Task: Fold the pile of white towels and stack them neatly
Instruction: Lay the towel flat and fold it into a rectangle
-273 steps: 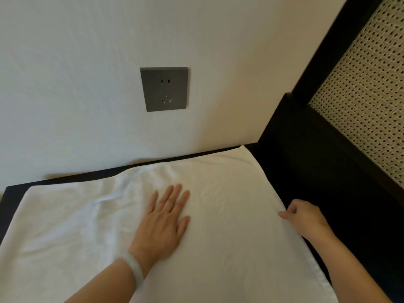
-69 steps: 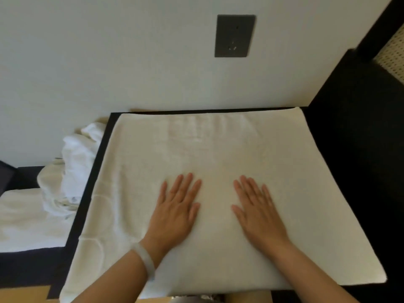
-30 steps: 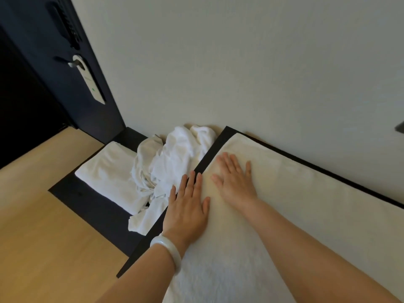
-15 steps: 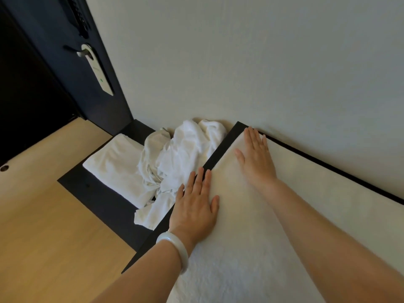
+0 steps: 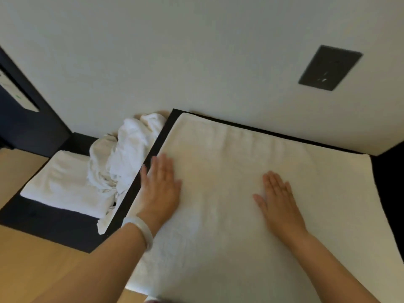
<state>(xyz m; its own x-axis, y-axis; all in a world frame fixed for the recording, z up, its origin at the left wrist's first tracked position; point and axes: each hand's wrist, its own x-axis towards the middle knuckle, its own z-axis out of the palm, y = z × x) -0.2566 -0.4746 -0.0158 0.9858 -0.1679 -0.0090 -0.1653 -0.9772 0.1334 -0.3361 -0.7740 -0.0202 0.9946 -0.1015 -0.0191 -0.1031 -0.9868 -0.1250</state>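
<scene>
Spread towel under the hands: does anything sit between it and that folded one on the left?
Yes. The crumpled pile lies between the spread towel and the folded towel, overlapping the folded one's right side. The left hand and right hand rest flat on the spread towel, nothing between.

Spread towel (image 5: pixel 229 171) on the table (image 5: pixel 153 149), crumpled pile (image 5: pixel 129 154) and folded towel (image 5: pixel 61 184) left.

Under my fingers (image 5: pixel 162 168) the towel (image 5: pixel 229 193) is showing plain creamy white. Left of them the pile (image 5: pixel 131 154) is looking brighter white beside a black top (image 5: pixel 164 136). Beyond them the wall (image 5: pixel 196 51) is reading off-white, its socket (image 5: pixel 329 67) dark grey. My bracelet (image 5: pixel 143 230) is gleaming milky white.
</scene>
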